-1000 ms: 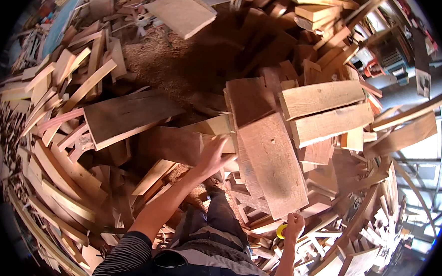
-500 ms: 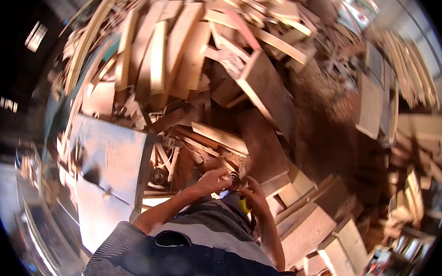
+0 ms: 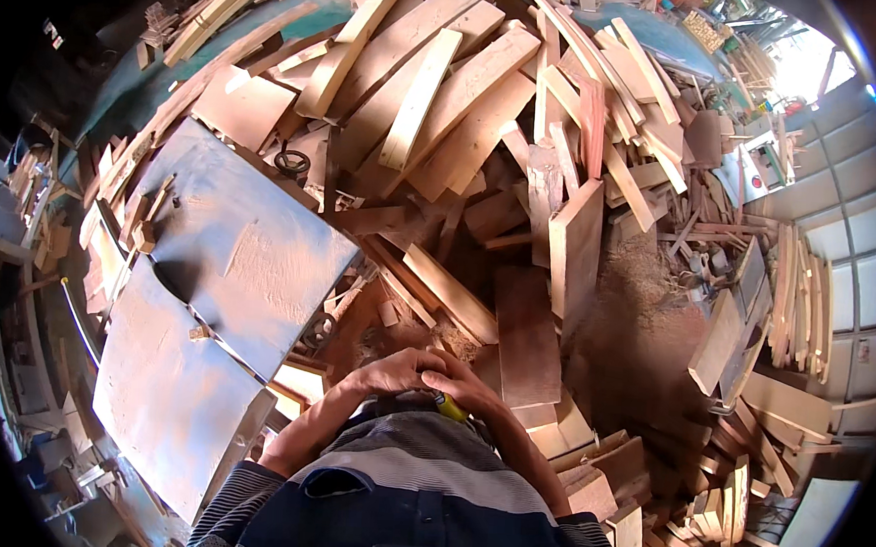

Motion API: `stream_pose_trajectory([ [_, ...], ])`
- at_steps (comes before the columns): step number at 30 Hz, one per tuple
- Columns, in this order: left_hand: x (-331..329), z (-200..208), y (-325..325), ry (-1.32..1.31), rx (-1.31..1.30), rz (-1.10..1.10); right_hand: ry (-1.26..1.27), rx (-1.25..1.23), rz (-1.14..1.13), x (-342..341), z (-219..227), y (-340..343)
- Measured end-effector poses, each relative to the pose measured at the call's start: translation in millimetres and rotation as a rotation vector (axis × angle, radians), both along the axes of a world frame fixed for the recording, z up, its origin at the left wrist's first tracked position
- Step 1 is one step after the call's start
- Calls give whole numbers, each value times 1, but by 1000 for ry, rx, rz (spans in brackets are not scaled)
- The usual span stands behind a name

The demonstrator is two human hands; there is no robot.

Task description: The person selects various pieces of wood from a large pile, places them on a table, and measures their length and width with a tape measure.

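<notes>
My left hand (image 3: 393,370) and my right hand (image 3: 459,382) meet in front of my waist. Their fingers are curled inward and pressed together, the right fingers lapping against the left ones. Whatever they may hold is hidden beneath them. Just under my right hand, a yellow object (image 3: 449,406) shows against my striped shirt (image 3: 399,450); its kind is not clear. Beyond the hands, a wooden board (image 3: 452,292) lies slanted over sawdust and scraps.
To the left stands a machine with a broad metal table (image 3: 251,254), split by a slot. Planks (image 3: 457,106) are heaped ahead. A brown board (image 3: 529,338) lies right of my hands, near an upright board (image 3: 575,246). Offcuts (image 3: 590,489) pile up at lower right.
My hands, apart before with a small dark thing between them, have come together at my waist. The view has turned, so the metal table and planks appear tilted and shifted.
</notes>
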State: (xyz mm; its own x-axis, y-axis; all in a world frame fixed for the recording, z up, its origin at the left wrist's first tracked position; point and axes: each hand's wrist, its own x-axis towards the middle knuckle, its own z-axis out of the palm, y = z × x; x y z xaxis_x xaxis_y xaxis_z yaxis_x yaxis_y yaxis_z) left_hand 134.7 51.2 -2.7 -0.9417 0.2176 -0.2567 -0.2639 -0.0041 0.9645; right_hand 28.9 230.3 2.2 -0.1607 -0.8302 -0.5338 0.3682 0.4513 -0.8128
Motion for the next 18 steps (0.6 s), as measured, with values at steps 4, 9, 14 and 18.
stream_pose_trajectory([
  [4, -8, -5, -27, -7, 187, -52, -120, -89, -58, 3, 15, -23],
  [9, -18, 2, -58, -190, 446, 85, 14, 30, -112, -9, 32, -8],
  [14, -30, 2, -127, -35, 338, 854, -91, 148, -265, -25, 5, 90],
  [18, -16, -20, -182, -49, 439, 1076, -126, 282, -328, -26, 18, 118],
])
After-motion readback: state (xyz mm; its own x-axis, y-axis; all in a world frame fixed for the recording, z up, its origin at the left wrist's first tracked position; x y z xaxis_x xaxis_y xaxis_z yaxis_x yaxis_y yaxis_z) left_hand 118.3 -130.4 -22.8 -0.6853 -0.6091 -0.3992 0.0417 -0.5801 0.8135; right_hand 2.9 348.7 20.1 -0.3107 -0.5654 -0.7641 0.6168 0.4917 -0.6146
